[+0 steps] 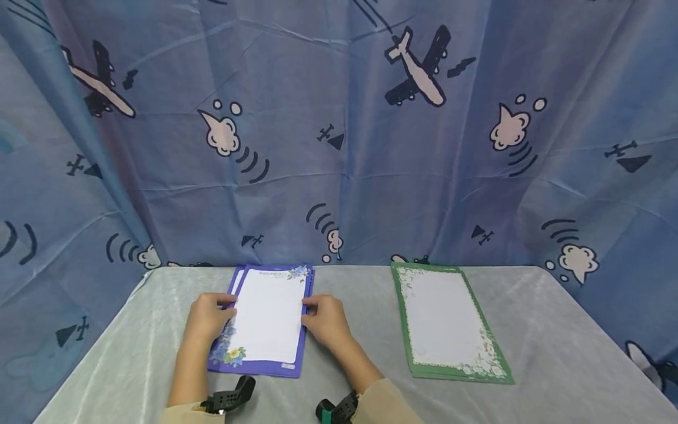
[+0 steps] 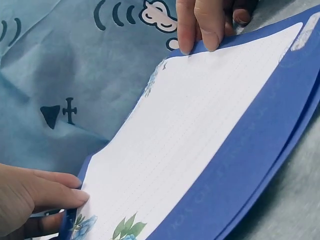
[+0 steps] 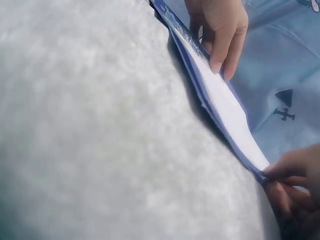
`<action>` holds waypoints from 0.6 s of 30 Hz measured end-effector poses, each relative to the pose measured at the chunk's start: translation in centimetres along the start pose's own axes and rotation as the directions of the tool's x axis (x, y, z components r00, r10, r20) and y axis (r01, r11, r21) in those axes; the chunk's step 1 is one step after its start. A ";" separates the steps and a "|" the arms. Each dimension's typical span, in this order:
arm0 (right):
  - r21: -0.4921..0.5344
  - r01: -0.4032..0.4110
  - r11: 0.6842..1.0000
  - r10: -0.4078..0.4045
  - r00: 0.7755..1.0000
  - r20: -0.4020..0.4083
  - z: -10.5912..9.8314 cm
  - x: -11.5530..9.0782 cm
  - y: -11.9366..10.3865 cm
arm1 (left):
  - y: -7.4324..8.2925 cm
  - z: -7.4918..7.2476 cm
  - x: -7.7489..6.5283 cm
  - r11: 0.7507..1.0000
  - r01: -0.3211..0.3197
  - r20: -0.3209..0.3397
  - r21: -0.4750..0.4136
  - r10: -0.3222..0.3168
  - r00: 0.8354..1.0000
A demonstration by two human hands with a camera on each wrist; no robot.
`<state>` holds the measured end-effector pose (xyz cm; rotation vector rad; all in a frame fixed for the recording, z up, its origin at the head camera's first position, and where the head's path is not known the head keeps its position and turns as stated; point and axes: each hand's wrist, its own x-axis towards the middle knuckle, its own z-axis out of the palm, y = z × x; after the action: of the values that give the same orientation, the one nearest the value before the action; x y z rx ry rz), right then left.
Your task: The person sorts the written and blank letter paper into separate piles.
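A blue-purple bordered sheet of stationery paper (image 1: 270, 318), with blue flowers in its corners, lies over more sheets of the same colour on the table. My left hand (image 1: 208, 318) pinches its left edge between thumb and fingers. Opposite, my right hand (image 1: 327, 321) pinches the right edge. In the left wrist view the sheet (image 2: 175, 125) slopes and bows slightly, with a second blue edge under it. The right wrist view shows it nearly edge-on, the right hand (image 3: 297, 175) gripping one end and the left hand (image 3: 222, 32) farther up.
To the right lies a stack of green-bordered sheets (image 1: 436, 318) with white flowers. A pale grey cloth covers the table (image 1: 360, 282). Behind it hangs a blue curtain (image 1: 296, 147) printed with planes and clouds. Each wrist wears a black strapped device (image 1: 229, 397).
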<state>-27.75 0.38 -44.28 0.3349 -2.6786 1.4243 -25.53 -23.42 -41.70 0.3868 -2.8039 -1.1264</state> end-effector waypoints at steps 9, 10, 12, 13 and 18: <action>-0.040 -0.020 0.999 0.019 0.999 -0.033 0.0 -0.3 -0.2 | 0.2 0.0 -0.2 0.999 0.038 0.027 0.034 -0.039 0.999; -0.044 -0.020 0.999 0.019 0.999 -0.037 0.1 -0.3 -0.3 | 0.2 0.0 -0.2 0.998 0.042 0.029 0.039 -0.043 0.999; -0.049 -0.022 0.999 0.020 0.999 -0.040 0.1 -0.4 -0.3 | 0.2 -0.1 -0.2 0.998 0.047 0.030 0.052 -0.048 0.998; -0.052 -0.023 0.998 0.020 0.999 -0.044 0.1 -0.4 -0.3 | 0.2 -0.1 -0.2 0.997 0.045 0.027 0.064 -0.047 0.999; -0.034 -0.037 0.999 0.034 0.996 -0.080 0.2 -0.3 -0.3 | 0.2 -0.4 -0.1 0.996 0.046 0.021 0.077 -0.047 0.999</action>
<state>-27.38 0.11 -44.22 0.2246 -2.6554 1.3671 -25.38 -23.50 -41.32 0.4509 -2.8790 -1.0412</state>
